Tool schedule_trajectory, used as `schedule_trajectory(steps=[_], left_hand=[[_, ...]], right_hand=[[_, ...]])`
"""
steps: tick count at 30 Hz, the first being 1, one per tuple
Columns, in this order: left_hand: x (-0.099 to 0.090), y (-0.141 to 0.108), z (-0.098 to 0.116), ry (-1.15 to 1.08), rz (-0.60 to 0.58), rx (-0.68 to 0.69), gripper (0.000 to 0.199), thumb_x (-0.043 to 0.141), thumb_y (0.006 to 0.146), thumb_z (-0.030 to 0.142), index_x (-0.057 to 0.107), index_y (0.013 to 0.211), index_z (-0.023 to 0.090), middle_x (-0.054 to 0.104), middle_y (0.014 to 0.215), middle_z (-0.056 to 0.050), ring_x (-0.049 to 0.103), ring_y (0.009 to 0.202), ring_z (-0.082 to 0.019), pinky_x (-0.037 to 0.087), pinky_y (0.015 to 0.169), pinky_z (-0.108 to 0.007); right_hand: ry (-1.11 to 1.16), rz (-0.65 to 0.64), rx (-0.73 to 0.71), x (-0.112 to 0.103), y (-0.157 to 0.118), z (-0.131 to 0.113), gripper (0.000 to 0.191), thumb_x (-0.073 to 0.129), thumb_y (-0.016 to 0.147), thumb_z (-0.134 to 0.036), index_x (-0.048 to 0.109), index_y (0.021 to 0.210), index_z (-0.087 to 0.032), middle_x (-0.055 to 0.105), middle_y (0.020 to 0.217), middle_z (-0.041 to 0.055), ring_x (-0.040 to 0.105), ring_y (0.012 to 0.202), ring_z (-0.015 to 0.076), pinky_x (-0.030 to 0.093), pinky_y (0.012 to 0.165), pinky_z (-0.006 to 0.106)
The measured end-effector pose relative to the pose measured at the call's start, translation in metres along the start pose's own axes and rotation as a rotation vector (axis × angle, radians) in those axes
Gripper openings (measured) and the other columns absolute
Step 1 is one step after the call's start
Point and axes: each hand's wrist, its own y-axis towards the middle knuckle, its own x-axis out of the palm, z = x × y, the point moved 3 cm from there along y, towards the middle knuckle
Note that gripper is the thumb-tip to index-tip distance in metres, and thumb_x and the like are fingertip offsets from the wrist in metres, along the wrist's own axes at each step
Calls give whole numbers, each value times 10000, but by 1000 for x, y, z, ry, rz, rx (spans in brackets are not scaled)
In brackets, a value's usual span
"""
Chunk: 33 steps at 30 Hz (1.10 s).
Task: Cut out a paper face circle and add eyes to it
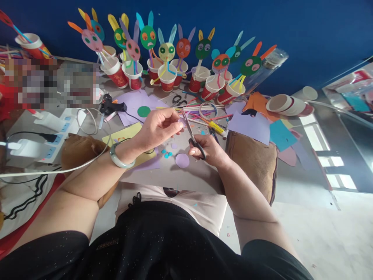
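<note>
My left hand pinches a small piece of purple paper between thumb and fingers, above the middle of the table. From the right, my right hand grips dark-handled scissors, whose blades point up and away beside that piece. On the table below lie a purple paper circle, a smaller purple disc and several small blue discs. A green paper circle rests on purple paper beyond my left hand.
Red-and-white cups holding paper animal heads line the back. A black glue gun and power strip lie left. Brown cushions flank the table. Stacked cups and coloured paper are right.
</note>
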Motion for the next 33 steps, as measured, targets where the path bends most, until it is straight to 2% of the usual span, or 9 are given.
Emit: schedule_trajectory(steps=[10,22,33], left_hand=[[0,1,3,-17,29,-26,165,709,876,300,629,770,202,759,727,-10,708,662,-124,565,583,-221],[-2,1,-3,8,38,-1,194,705,909,335,615,793,208,736,705,-9,707,659,-132,563,577,-235],[-3,4,-3,11,27,-12,192,699,909,338,617,799,202,764,744,-26,709,649,-123,566,576,-237]], right_hand=[[-31,0,-14,0,0,-3,752,854,613,-880,504,597,-214,537,451,-40,397,443,81,268,466,265],[-24,-4,-9,0,-1,-5,745,848,644,-869,485,599,-219,545,458,-34,402,449,85,268,471,264],[-76,2,-29,1,1,-5,772,756,682,-937,473,602,-224,530,463,-35,392,455,85,274,489,274]])
